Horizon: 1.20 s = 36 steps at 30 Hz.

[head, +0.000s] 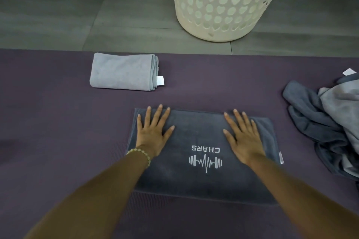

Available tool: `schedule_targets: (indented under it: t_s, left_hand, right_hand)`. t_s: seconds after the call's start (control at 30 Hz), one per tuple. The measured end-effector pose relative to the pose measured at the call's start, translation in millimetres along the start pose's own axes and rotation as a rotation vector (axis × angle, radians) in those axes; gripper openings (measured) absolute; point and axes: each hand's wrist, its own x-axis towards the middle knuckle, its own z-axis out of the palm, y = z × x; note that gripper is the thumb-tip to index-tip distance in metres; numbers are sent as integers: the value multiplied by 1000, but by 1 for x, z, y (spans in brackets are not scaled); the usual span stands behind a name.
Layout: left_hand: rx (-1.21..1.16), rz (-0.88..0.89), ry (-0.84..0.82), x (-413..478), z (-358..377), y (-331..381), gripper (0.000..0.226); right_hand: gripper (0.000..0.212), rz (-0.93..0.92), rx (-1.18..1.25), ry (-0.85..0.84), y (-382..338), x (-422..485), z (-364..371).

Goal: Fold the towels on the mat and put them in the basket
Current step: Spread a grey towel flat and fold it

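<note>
A dark grey towel (198, 132) with a white "CHARS" dumbbell logo lies folded flat on the purple mat (48, 118) in front of me. My left hand (153, 130) presses flat on its left part, fingers spread and straight. My right hand (243, 136) lies flat on its right part, likewise spread. A light grey towel (122, 72), folded into a small bundle with a white tag, sits further back on the mat to the left. The cream basket (221, 6) with heart-shaped holes stands on the floor beyond the mat.
A heap of unfolded dark and light grey towels (328, 122) lies at the mat's right edge. Grey tiled floor (77, 15) stretches behind the mat.
</note>
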Motion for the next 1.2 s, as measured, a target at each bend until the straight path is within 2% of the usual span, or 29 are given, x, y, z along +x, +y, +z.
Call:
schedule_targets:
  t_s: [0.1, 0.17, 0.23, 0.3, 0.37, 0.5, 0.57, 0.63, 0.7, 0.8, 1.0, 1.13, 1.2]
  left_hand:
    - [-42, -24, -23, 3, -5, -27, 58]
    - [-103, 10, -5, -2, -5, -43, 68]
    - [-269, -14, 69, -14, -8, -57, 79]
    - [-505, -82, 158, -31, -13, -72, 73]
    - [-680, -122, 190, -46, -17, -85, 60]
    - [-886, -267, 59, -56, -17, -93, 35]
    - [-982, -363, 14, -55, -19, -91, 39]
    - [-1136, -449, -48, -57, -20, -88, 49]
    - [-1187, -509, -85, -59, -20, -86, 57]
    - [-1249, -562, -144, -61, -26, -86, 69]
    - [-1437, -463, -293, -74, -37, -75, 61]
    - [-1481, -447, -211, -75, -35, -71, 54]
    - [-1580, -406, -245, -76, -38, -67, 46]
  right_hand:
    - [70, 86, -49, -43, 22, -3, -11]
    - [71, 118, -37, -70, 22, -4, -14]
    - [72, 131, 30, -21, 10, -6, -14]
    - [70, 36, 100, 51, -11, -14, -11]
    - [71, -105, 186, 54, -41, -23, -6]
    - [83, -363, 327, -110, -115, -28, -5]
    - [67, -421, 393, -182, -149, -28, -5]
    - [54, -409, 470, -279, -176, -29, -1]
    - [54, -382, 468, -352, -194, -30, 4]
    - [57, -324, 476, -344, -205, -30, 7]
    - [46, -130, 782, -387, -216, -25, -2]
    - [35, 4, 965, -395, -221, -21, 1]
    - [37, 57, 1039, -409, -222, -18, 0]
